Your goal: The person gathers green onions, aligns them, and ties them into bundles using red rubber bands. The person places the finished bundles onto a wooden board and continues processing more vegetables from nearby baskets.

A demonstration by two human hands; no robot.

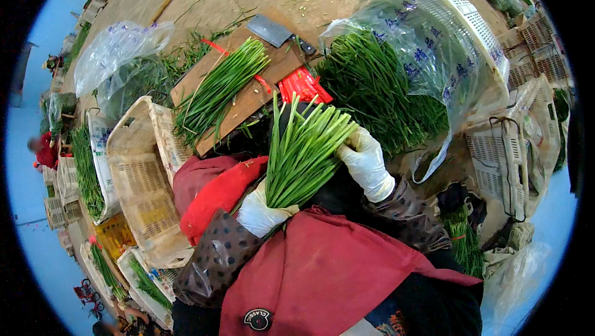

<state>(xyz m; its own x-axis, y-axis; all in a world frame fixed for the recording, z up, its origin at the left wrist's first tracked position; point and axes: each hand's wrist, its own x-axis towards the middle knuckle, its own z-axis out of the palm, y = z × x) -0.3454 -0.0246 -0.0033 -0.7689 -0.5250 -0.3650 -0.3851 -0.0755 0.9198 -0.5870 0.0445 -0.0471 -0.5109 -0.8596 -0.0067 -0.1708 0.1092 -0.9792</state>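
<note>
A loose bunch of long green stalks (307,155), which look like garlic chives, lies across my lap. My left hand (265,213), in a white glove, is wrapped around its lower part. My right hand (367,164), also gloved, grips stalk ends at the bunch's upper right. Ahead, a second bunch (228,87) rests on a wooden board (283,59), with a red tie (262,84) under it. A cleaver (272,30) lies flat at the board's far edge, its dark handle pointing right. Several red strips (302,86) are piled beside the board.
A large heap of stalks (381,90) spills from a printed plastic bag (427,43) on the right. An upended plastic crate (144,178) stands close on the left. More crates (492,164) flank the right side. A red-clad person (45,149) is far left.
</note>
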